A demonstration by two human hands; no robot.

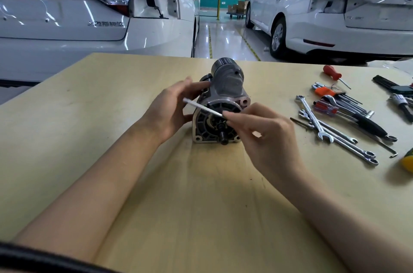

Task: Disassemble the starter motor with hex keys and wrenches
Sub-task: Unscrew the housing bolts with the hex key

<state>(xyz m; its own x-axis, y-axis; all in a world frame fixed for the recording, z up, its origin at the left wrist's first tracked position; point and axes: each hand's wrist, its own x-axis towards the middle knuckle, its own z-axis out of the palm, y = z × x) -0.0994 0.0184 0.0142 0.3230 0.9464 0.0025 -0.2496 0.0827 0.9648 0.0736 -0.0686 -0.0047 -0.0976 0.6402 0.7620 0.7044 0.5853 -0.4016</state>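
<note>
The grey starter motor (225, 94) lies on the wooden table (89, 116), its round mounting flange and black pinion shaft facing me. My left hand (172, 107) grips the motor's left side, fingers curled over its body. My right hand (263, 132) pinches a thin silver hex key (202, 107) between thumb and fingertips. The key slants up to the left across the flange face, and its far end sticks out near my left hand's fingers.
Several combination wrenches (330, 129) lie to the right of the motor. Behind them are a red-handled screwdriver (333, 72), an orange hex key holder (326, 91), a black-handled tool (371, 125) and a black hex key set (393, 85). Two white cars stand beyond the table.
</note>
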